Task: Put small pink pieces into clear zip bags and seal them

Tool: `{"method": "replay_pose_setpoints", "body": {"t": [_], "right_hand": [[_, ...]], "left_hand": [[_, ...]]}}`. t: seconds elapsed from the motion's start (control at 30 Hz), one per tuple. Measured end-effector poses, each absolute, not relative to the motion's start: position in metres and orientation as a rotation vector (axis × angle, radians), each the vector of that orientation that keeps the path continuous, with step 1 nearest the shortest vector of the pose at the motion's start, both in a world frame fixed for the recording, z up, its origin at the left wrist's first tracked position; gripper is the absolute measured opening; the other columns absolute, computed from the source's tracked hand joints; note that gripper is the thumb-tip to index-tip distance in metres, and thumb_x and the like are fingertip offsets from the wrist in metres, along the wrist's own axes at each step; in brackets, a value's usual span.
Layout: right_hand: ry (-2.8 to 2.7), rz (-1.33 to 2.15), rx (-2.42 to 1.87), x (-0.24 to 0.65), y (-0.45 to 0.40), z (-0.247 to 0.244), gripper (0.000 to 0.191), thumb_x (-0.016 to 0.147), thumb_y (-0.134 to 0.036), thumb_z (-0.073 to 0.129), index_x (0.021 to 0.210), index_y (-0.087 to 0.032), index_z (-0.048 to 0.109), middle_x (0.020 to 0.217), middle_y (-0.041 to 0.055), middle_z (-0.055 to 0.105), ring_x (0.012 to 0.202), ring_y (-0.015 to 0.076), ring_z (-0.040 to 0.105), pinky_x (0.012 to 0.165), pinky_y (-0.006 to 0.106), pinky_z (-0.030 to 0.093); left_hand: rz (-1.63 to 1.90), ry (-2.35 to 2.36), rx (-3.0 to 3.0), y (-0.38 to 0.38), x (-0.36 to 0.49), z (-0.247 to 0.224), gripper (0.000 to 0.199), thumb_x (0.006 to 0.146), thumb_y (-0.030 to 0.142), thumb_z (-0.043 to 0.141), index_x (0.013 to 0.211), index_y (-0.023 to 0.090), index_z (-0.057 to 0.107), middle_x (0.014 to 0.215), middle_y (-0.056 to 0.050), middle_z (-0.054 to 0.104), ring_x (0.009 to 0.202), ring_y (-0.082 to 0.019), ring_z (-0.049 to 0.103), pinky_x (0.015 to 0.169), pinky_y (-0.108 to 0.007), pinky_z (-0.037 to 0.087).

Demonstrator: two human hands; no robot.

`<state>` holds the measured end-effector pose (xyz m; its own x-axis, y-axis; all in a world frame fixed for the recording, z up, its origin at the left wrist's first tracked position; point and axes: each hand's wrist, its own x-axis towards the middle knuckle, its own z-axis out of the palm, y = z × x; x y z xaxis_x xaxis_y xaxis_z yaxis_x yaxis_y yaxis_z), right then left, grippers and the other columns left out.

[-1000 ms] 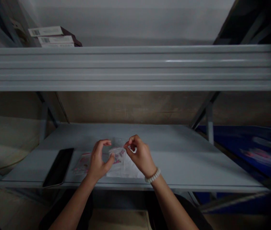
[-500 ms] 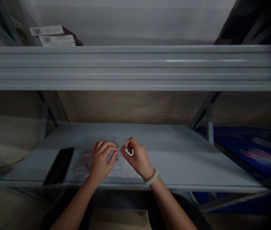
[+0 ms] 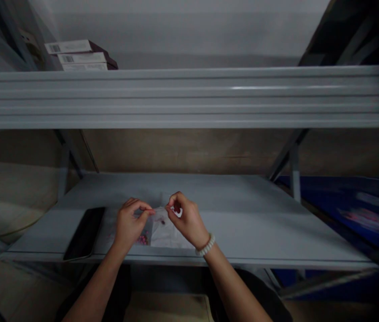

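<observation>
My left hand is closed in a pinch of thumb and forefinger above the shelf. Level with it, my right hand, with a pale beaded bracelet on its wrist, pinches too. Whatever lies between the fingertips is too thin and faint to name. Below them a white sheet or bag lies flat, and a small dark spot shows over it. Small pink bead-like pieces, seemingly in a clear bag, lie beside my left wrist and are partly hidden by it.
A black phone or tablet lies on the grey shelf at the left. A thick metal beam crosses above, with several stacked boxes behind it. Diagonal braces stand at both sides; a blue surface lies right.
My left hand has drawn away to the left, widening the gap between the pinched fingertips. My right hand has shifted slightly left. More of the white sheet and pink pieces now shows.
</observation>
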<state>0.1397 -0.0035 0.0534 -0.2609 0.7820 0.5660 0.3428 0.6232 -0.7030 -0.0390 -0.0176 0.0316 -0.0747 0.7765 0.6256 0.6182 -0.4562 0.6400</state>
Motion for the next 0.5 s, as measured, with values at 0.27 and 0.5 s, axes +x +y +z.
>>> {"method": "replay_pose_setpoints", "body": {"t": [0.27,0.5], "right_hand": [[-1.801,0.879,-0.878,0.121,0.006,0.039,0.014,0.078,-0.027,0.057,0.075,-0.016,0.065,0.068,0.0019,0.059,0.063,0.0113,0.052,0.056,0.021,0.04],[-1.499,1.245,-0.972,0.098,0.015,0.02,0.015,0.067,-0.024,0.058,0.054,-0.016,0.059,0.046,-0.0031,0.049,0.043,0.0078,0.041,0.042,0.019,0.03]], "left_hand": [[1.526,1.531,1.822,-0.019,-0.057,0.034,0.011,0.073,0.028,0.065,0.068,0.019,0.065,0.069,0.0,0.064,0.069,-0.015,0.059,0.068,-0.025,0.045],[1.371,1.437,1.659,-0.011,-0.079,0.022,0.014,0.071,0.03,0.062,0.072,0.017,0.067,0.07,-0.002,0.067,0.067,-0.016,0.062,0.064,-0.024,0.048]]}}
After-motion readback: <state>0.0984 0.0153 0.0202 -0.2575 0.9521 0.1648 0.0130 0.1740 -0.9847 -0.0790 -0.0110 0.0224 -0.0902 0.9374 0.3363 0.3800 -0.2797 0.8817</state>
